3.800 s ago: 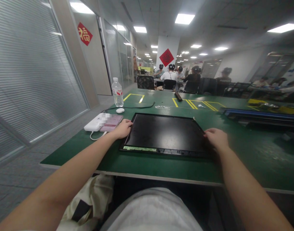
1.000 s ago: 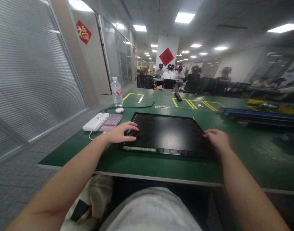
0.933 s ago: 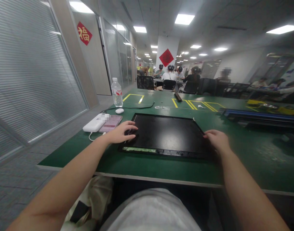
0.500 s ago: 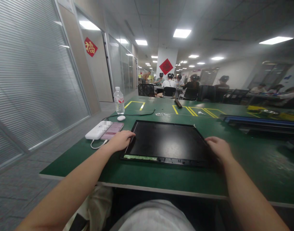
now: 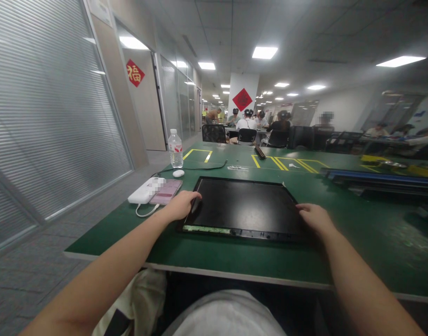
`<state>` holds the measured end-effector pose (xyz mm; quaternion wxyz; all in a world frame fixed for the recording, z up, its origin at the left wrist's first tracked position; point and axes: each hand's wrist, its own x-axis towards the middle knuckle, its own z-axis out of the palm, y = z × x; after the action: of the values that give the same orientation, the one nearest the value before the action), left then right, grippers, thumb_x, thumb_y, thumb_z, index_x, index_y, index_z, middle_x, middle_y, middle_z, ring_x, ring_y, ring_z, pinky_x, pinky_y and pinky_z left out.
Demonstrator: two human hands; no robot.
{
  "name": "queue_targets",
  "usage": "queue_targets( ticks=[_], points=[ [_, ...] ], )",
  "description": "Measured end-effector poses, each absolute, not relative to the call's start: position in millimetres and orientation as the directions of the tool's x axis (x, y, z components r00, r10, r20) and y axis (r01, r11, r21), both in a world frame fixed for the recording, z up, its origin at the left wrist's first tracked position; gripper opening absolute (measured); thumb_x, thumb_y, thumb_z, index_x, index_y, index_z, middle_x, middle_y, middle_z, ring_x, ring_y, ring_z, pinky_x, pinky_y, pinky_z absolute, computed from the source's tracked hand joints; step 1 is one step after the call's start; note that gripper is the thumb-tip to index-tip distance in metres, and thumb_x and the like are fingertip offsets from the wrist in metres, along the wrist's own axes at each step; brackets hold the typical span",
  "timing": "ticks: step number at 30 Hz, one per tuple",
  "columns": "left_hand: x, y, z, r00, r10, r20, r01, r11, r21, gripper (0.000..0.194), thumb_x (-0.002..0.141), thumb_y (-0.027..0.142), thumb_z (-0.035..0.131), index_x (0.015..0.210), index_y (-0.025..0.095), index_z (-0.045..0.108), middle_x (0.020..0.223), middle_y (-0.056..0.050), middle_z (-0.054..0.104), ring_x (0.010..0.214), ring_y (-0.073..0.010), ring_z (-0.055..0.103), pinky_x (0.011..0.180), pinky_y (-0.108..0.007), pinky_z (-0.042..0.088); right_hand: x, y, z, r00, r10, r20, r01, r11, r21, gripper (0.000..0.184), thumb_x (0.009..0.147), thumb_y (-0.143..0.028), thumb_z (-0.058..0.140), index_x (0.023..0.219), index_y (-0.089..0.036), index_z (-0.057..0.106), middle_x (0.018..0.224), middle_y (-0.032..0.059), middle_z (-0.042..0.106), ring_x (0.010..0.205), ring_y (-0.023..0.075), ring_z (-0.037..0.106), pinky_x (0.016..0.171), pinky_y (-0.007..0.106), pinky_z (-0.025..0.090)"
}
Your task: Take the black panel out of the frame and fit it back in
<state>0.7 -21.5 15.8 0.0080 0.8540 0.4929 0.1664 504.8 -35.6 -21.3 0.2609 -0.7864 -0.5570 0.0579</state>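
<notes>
A black flat screen panel [image 5: 247, 205] in a thin dark frame lies on the green table [image 5: 221, 256], its screen facing up. A green circuit strip [image 5: 206, 229] runs along the left part of its near edge. My left hand [image 5: 182, 205] grips the panel's left edge, thumb on top and the other fingers mostly hidden. At the opposite side, my right hand [image 5: 314, 218] has its fingers closed on the right edge. Just left of my left hand lie a phone [image 5: 165, 190] and a white power bank [image 5: 143, 190] with a short white cable.
A water bottle [image 5: 175, 149] and a small white case [image 5: 178, 173] stand behind the phone. A black cable [image 5: 206, 168] crosses the table. Long dark bars [image 5: 382, 177] are stacked at right. Yellow tape marks [image 5: 280, 163] line the far side. Several people sit beyond.
My left hand, spread over the panel's left side about a second ago, now grips its left edge. My right hand stays at the right edge. The view has tipped upward.
</notes>
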Motion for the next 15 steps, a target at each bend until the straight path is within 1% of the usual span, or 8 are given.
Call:
queue_targets(
  ticks=[3, 5, 8, 11, 15],
  points=[
    [1.9, -24.3, 18.4, 0.450, 0.851, 0.270, 0.844, -0.504, 0.184, 0.045, 0.079, 0.006, 0.042, 0.110, 0.023, 0.069, 0.110, -0.010, 0.073, 0.108, -0.0284, 0.065, 0.092, -0.042, 0.053, 502.5, -36.6, -20.2, 0.375, 0.905, 0.200, 0.849, -0.248, -0.467, 0.039, 0.069, -0.022, 0.057, 0.100, -0.025, 0.079, 0.100, 0.0058, 0.077, 0.090, 0.0245, 0.069, 0.074, 0.031, 0.050],
    [3.2, -26.3, 19.7, 0.453, 0.853, 0.259, 0.844, -0.504, 0.183, 0.044, 0.079, 0.006, 0.042, 0.108, 0.023, 0.069, 0.110, -0.010, 0.073, 0.108, -0.0292, 0.065, 0.093, -0.043, 0.053, 499.7, -38.5, -18.8, 0.370, 0.908, 0.195, 0.864, -0.259, -0.433, 0.040, 0.070, -0.022, 0.056, 0.102, -0.026, 0.079, 0.100, 0.0066, 0.076, 0.091, 0.0251, 0.069, 0.073, 0.031, 0.050],
    [4.2, -27.3, 18.8, 0.462, 0.849, 0.255, 0.843, -0.510, 0.169, 0.044, 0.079, 0.004, 0.041, 0.106, 0.022, 0.070, 0.110, -0.010, 0.073, 0.109, -0.0296, 0.063, 0.095, -0.044, 0.051, 494.0, -42.6, -16.5, 0.332, 0.922, 0.200, 0.907, -0.254, -0.334, 0.041, 0.075, -0.023, 0.052, 0.107, -0.024, 0.077, 0.108, 0.0101, 0.073, 0.094, 0.0267, 0.068, 0.073, 0.034, 0.051],
    [3.7, -26.2, 14.5, 0.474, 0.842, 0.257, 0.842, -0.519, 0.148, 0.044, 0.081, 0.003, 0.040, 0.107, 0.022, 0.069, 0.115, -0.010, 0.071, 0.112, -0.0291, 0.062, 0.098, -0.043, 0.049, 487.3, -46.8, -14.4, 0.280, 0.933, 0.224, 0.946, -0.229, -0.227, 0.042, 0.081, -0.024, 0.047, 0.112, -0.021, 0.075, 0.117, 0.0136, 0.068, 0.098, 0.0279, 0.067, 0.079, 0.037, 0.051],
    [4.8, -27.0, 10.1, 0.484, 0.841, 0.241, 0.849, -0.518, 0.102, 0.043, 0.084, 0.004, 0.039, 0.112, 0.021, 0.067, 0.122, -0.012, 0.068, 0.115, -0.0293, 0.059, 0.100, -0.042, 0.047, 478.4, -51.2, -11.2, 0.258, 0.941, 0.218, 0.962, -0.230, -0.146, 0.045, 0.086, -0.026, 0.041, 0.119, -0.020, 0.072, 0.122, 0.0154, 0.065, 0.101, 0.0300, 0.067, 0.082, 0.041, 0.051]
  ],
)
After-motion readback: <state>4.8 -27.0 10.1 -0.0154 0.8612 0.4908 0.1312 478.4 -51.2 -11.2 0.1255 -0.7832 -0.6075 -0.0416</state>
